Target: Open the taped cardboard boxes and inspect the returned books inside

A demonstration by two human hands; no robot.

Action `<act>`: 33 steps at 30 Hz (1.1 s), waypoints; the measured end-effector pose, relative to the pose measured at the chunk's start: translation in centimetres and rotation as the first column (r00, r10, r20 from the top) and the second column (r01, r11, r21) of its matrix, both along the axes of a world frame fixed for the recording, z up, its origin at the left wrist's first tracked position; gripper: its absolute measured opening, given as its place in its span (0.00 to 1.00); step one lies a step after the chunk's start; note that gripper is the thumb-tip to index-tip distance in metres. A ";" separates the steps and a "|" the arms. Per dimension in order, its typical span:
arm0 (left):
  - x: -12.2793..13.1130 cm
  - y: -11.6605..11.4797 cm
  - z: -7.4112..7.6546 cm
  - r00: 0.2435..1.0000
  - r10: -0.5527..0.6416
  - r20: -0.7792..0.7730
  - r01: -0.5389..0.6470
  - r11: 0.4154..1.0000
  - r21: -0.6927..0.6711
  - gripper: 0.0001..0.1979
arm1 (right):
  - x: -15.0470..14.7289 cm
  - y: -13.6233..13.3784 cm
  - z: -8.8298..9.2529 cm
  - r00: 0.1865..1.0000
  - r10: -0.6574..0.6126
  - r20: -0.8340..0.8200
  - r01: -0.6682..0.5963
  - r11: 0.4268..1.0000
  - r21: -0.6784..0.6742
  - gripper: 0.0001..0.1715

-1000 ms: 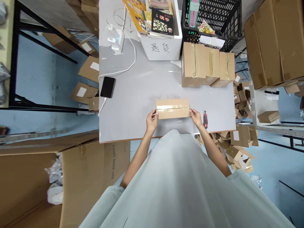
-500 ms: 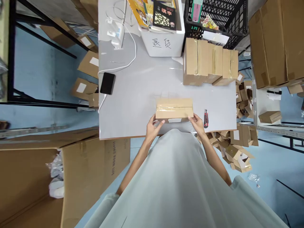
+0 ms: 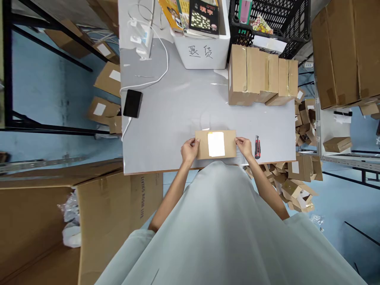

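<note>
A brown cardboard box [image 3: 202, 149] is held at the front of the grey table, close to my body. Its side with a white label [image 3: 216, 144] faces up toward me. My left hand [image 3: 190, 151] grips the box's left end, thumb on the upper face near the corner. At the right end, my right hand [image 3: 244, 147] pinches the upper corner. Most of the fingers behind the box are hidden. Just right of my right hand lies a red and black box cutter [image 3: 257, 147] on the tabletop.
Several closed cardboard boxes [image 3: 244, 75] stand at the table's back right. Behind are a white bin [image 3: 199, 53] of books and a black crate [image 3: 285, 23]. A phone [image 3: 133, 103] with a cable lies left. Below left stands a large open carton [image 3: 107, 221].
The box has been turned so its labelled side, earlier facing my body, now faces up; the taped side is out of sight. Both hands have shifted with it to its ends.
</note>
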State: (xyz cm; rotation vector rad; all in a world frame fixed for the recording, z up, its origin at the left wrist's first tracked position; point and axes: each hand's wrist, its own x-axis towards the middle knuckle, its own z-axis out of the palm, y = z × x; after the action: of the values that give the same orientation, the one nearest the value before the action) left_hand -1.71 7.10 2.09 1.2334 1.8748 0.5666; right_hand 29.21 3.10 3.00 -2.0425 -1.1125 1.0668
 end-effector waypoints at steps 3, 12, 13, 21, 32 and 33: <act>0.2 0.3 -0.7 0.999 -0.022 0.030 0.019 0.995 0.103 0.18 | -0.3 0.2 -0.9 0.999 -0.001 0.037 0.001 1.000 -0.016 0.15; 4.1 2.4 0.7 0.978 -0.209 0.014 0.198 0.941 0.274 0.08 | -0.6 0.4 -1.2 0.998 -0.033 0.060 0.036 0.998 -0.050 0.12; 4.5 2.7 0.6 0.978 -0.207 0.009 0.198 0.946 0.258 0.08 | -0.6 0.4 -1.1 0.998 -0.028 0.060 0.031 0.998 -0.056 0.12; 4.7 3.9 -0.5 0.978 -0.209 0.024 0.199 0.956 0.217 0.06 | -0.9 0.4 -0.6 0.997 -0.012 0.075 0.017 0.998 -0.061 0.13; 3.9 3.5 -0.8 0.937 -0.316 0.147 0.273 0.928 0.254 0.05 | -1.0 0.5 -1.0 0.998 -0.039 0.055 0.042 0.998 -0.055 0.11; 3.8 3.5 -0.8 0.935 -0.315 0.163 0.271 0.930 0.247 0.05 | -1.0 0.5 -0.9 0.998 -0.044 0.051 0.047 0.997 -0.056 0.11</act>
State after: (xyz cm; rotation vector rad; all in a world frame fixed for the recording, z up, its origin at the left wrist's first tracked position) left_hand 2.09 10.59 1.33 1.5107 1.4521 0.7188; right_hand 28.23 3.56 2.06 -2.1392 -1.0667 1.0412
